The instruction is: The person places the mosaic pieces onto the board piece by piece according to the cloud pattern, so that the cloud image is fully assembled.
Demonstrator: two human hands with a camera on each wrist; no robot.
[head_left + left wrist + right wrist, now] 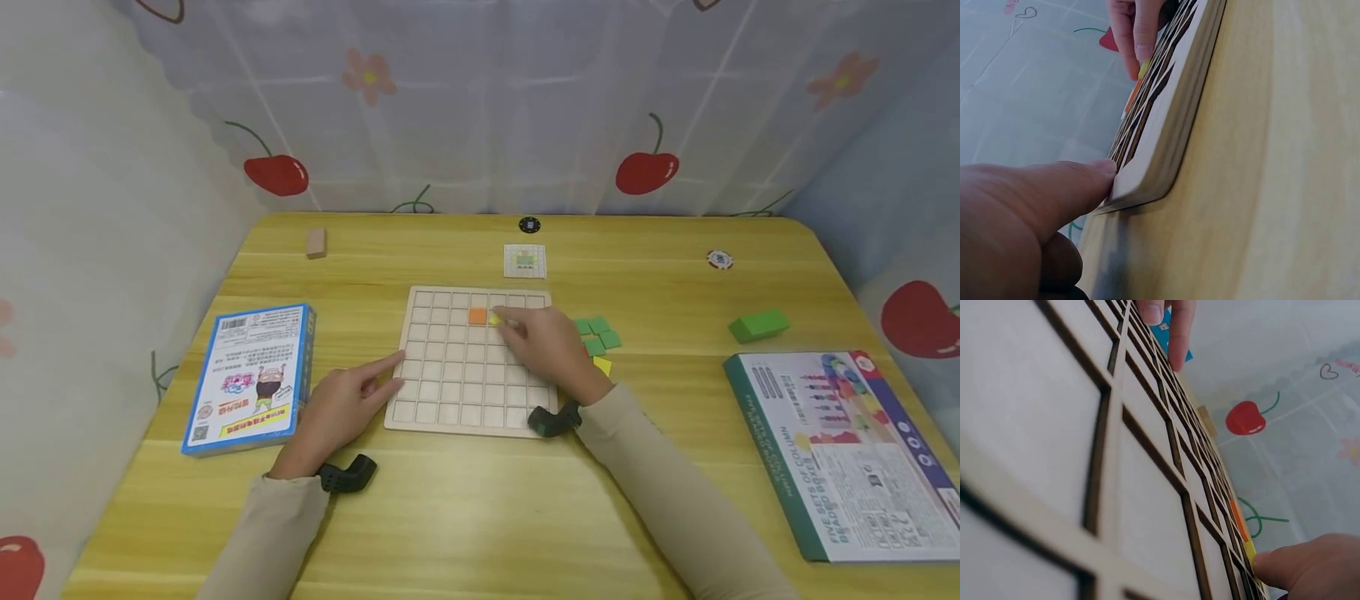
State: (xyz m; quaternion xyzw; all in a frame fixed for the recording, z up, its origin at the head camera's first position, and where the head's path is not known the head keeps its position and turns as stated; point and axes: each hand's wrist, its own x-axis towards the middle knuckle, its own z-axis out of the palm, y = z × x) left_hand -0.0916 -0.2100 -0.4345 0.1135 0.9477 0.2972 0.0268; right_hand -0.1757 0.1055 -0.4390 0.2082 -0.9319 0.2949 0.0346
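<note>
Wooden grid board (465, 367) sat at table (480, 517) centre, flat, one orange tile (477, 316) seated in a cell of its second row from the far edge. Right hand (551, 346) lay over the board's right half, fingertips pressed on a yellow tile (494, 319) just at 3 o'clock of the orange one, touching or nearly so; right wrist view showed a fingertip (1285, 565) on the yellow tile (1249, 550) next to the orange (1239, 520). Couldn't tell if that tile was pinched or only pushed; fingers looked fairly straight. Left hand (341, 404) was at 9 o'clock of the board, index extended, tip against the board's left edge; left wrist view confirmed the finger (1079, 181) touching the board's corner edge (1147, 175), holding nothing, other fingers loosely curled. Loose green tiles (598, 335) and one more yellow tile (602, 365) were piled just at 3 o'clock of the board, beside the right wrist. Small pattern card (525, 261) at 12 o'clock of the board. Blue box (251, 379) at 9 o'clock, beyond the left hand. Green block (759, 325) at 3 o'clock, well apart; big printed box (840, 450) at 4 o'clock. Small wooden block (316, 242) at 11 o'clock near the far edge.
</note>
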